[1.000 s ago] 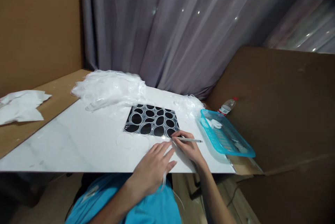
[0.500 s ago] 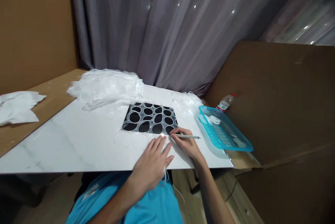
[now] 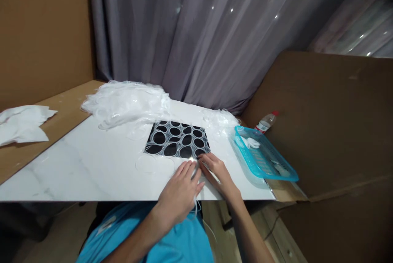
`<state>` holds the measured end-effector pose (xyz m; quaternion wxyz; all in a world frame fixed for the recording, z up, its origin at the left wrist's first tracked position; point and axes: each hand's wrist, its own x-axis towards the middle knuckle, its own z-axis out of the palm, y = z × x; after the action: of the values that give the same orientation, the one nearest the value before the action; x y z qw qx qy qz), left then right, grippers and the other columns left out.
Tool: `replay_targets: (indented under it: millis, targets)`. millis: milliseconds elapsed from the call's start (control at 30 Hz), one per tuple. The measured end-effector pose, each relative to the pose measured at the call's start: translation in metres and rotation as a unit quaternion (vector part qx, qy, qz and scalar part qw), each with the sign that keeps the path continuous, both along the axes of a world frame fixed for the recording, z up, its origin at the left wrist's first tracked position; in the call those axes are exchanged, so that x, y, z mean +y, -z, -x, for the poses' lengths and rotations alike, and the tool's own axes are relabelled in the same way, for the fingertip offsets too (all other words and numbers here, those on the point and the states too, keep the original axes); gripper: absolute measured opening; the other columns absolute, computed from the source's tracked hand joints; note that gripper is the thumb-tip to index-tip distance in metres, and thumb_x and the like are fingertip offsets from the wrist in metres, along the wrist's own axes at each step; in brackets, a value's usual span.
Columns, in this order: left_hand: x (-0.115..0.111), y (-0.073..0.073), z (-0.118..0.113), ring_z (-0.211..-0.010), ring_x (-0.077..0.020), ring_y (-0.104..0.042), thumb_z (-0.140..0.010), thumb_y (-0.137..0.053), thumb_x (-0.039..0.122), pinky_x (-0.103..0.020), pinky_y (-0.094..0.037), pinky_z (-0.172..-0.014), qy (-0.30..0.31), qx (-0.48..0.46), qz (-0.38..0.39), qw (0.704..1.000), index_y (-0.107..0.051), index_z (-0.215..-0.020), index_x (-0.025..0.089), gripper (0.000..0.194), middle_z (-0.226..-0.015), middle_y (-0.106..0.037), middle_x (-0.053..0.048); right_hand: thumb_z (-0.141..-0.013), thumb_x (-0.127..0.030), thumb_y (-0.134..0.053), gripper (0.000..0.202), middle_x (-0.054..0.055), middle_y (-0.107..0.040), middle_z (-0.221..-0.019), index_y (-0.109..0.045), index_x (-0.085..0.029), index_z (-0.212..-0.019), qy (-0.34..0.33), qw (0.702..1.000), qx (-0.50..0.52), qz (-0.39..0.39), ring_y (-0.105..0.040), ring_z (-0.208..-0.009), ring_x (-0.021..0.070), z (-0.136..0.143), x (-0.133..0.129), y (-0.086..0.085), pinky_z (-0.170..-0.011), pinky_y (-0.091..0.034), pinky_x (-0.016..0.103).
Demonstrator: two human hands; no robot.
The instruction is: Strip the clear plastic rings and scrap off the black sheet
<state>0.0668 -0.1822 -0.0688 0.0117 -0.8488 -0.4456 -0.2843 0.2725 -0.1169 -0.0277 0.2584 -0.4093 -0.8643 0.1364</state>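
A glossy black sheet with white-outlined ovals and drop shapes (image 3: pixel 175 138) lies flat on the white table. My left hand (image 3: pixel 179 191) rests palm down at its near edge, fingers stretched out. Thin white loops (image 3: pixel 196 209) hang beside the thumb side of this hand. Close by on the right, my right hand (image 3: pixel 219 175) has its fingers pinched together at the sheet's near right corner. In it is a slim white pen-like tool (image 3: pixel 214 176), now mostly hidden by the hand. Whatever lies under the fingertips is too small to make out.
A large heap of white stringy loops (image 3: pixel 129 101) lies at the back left, a smaller heap (image 3: pixel 221 119) at the back right. A blue basket (image 3: pixel 256 166) and a bottle (image 3: pixel 266 122) are on the right. White paper (image 3: pixel 24 125) lies far left.
The pen-like tool stuck out to the right of my right hand and has swung back under it. My right hand has turned a little towards the left hand, which stays in place.
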Motion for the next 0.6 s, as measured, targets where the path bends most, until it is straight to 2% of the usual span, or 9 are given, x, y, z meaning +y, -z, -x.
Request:
replay_targets:
  millis: [133,333,467,600]
  targets:
    - [0.000,-0.005,-0.002,-0.159,-0.0327,-0.051,-0.120,-0.041,0.036,-0.053,-0.040,-0.131,-0.003,0.001,-0.006,1.000,-0.063,-0.153,0.012,0.047,-0.165,-0.059,-0.021,-0.099,-0.021,-0.070,0.022,0.013,-0.074,-0.115,-0.068,-0.024,-0.121,-0.010,0.999,-0.038,-0.026,-0.070,-0.105,0.0321,0.004,-0.001,-0.004,-0.089,-0.055,0.037]
    - [0.002,-0.018,-0.005,-0.140,-0.0341,-0.063,-0.118,-0.042,0.033,-0.053,-0.042,-0.128,-0.011,0.007,-0.001,1.000,-0.068,-0.140,0.013,0.040,-0.141,-0.072,-0.020,-0.101,-0.015,-0.062,0.022,0.013,-0.075,-0.113,-0.068,-0.026,-0.119,0.023,0.999,-0.022,-0.041,-0.070,-0.100,0.0313,0.010,0.002,0.002,-0.086,-0.055,0.037]
    - [0.004,-0.019,-0.007,-0.141,-0.0348,-0.062,-0.117,-0.042,0.031,-0.052,-0.042,-0.128,-0.016,0.007,-0.013,1.000,-0.067,-0.142,0.010,0.041,-0.144,-0.070,-0.022,-0.106,-0.021,-0.057,0.016,0.012,-0.077,-0.110,-0.072,-0.026,-0.113,0.053,0.998,0.039,-0.025,-0.074,-0.094,0.0298,0.006,0.013,0.012,-0.085,-0.057,0.038]
    - [0.002,-0.020,-0.006,-0.140,-0.0344,-0.063,-0.116,-0.044,0.028,-0.052,-0.041,-0.128,-0.011,0.001,-0.009,1.000,-0.068,-0.140,0.011,0.038,-0.141,-0.072,-0.021,-0.108,-0.032,-0.055,0.022,0.011,-0.080,-0.101,-0.075,-0.025,-0.102,0.085,0.993,0.080,-0.016,-0.074,-0.086,0.0285,-0.004,0.032,0.016,-0.080,-0.057,0.037]
